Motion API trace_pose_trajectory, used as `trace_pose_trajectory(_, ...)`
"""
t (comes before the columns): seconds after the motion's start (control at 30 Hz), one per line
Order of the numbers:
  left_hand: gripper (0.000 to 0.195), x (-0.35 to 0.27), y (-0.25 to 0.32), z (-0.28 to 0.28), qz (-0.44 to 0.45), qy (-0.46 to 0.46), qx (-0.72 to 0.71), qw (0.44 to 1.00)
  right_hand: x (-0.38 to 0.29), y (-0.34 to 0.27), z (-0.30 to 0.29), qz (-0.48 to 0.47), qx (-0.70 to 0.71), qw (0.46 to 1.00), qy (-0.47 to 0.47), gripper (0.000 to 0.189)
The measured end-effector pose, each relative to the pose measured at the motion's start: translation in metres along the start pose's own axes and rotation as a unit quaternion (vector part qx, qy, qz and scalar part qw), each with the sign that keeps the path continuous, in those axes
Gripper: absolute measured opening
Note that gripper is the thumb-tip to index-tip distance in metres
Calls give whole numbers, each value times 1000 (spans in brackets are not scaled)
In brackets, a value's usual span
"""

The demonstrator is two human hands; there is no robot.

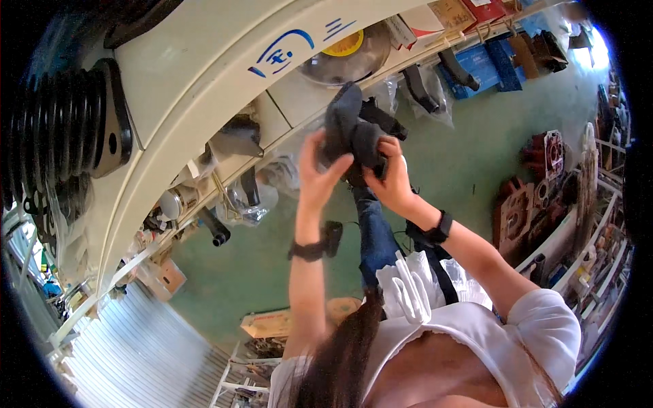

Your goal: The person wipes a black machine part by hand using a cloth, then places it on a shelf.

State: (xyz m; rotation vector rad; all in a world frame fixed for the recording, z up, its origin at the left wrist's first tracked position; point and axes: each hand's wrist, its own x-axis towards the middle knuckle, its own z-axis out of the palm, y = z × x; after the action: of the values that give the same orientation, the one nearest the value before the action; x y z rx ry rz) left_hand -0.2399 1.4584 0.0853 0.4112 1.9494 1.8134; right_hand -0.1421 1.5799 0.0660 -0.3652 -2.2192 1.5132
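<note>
In front of the shelf, a dark curved part [344, 115], probably a moulded rubber hose, is held up between my two hands. My left hand [321, 173] cups its left side, thumb and fingers spread around it; motion blurs the contact. At its right end my right hand [393, 176] pinches it between thumb and fingers. Just behind it hangs another black hose-like piece [382, 120] at the shelf edge. Both wrists wear black bands. Part of the held piece is hidden by my fingers.
A cream shelf board [204, 76] with blue marker writing arches above. On the lower shelf are a round part with a yellow centre [344, 48], bagged hoses [250, 186] and a blue box [472, 69]. Reddish metal castings [515, 214] stand at right; a cardboard box [265, 323] lies behind.
</note>
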Motion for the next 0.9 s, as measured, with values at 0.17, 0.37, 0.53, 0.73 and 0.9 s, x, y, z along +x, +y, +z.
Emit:
trace_pose_trajectory(0.17, 31, 36, -5, -26, 38, 141, 245, 958, 41, 7, 38, -20, -176, 980, -93, 50)
trace_pose_trajectory(0.37, 50, 43, -31, -16, 161, -33, 402, 901, 45, 33, 55, -33, -176, 977, -113, 47)
trace_pose_trajectory(0.53, 47, 74, -31, -25, 170, -164, 478, 846, 44, 21, 48, 33, -145, 985, -86, 31)
trace_pose_trajectory(0.73, 50, 83, -24, -30, 106, -197, 469, 854, 52, 24, 52, 56, -148, 984, -88, 37)
trace_pose_trajectory(0.9, 50, 93, -43, -39, 64, -125, 547, 825, 76, 15, 66, 78, -180, 971, -135, 36)
